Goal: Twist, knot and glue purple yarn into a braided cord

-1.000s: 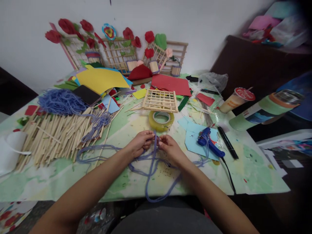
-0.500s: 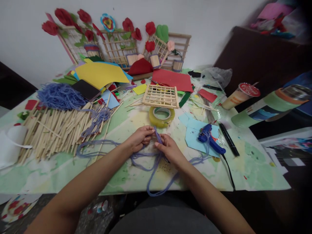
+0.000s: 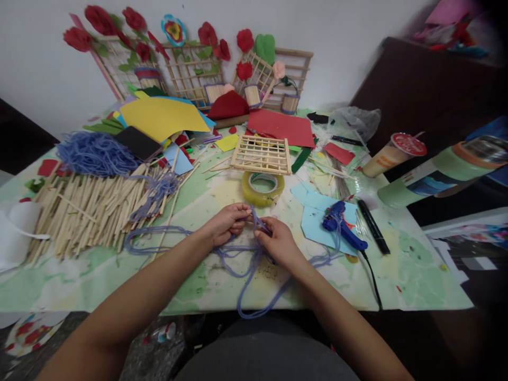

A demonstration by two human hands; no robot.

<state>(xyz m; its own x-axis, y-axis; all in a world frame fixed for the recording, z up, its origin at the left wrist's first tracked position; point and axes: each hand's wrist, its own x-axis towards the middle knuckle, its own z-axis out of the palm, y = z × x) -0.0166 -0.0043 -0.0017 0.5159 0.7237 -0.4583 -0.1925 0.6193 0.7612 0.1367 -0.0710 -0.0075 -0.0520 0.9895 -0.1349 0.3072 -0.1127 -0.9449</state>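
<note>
Purple yarn runs in loose loops over the table and up between my two hands. My left hand pinches one part of it between thumb and fingers. Close beside it, my right hand is closed on the same yarn, with strands hanging below toward the table's front edge. Just beyond my fingers lies a roll of yellowish tape. A small lattice of wooden sticks rests partly over the roll's far side.
A blue glue gun lies right on light blue paper, its cord crossing the front edge. Left are a stick pile and a yarn heap. A drink cup and bottle stand right. Paper-flower trellises lean behind.
My right hand has shifted slightly, and the yarn between my hands now spreads into a small open loop. The whole view has tilted a little.
</note>
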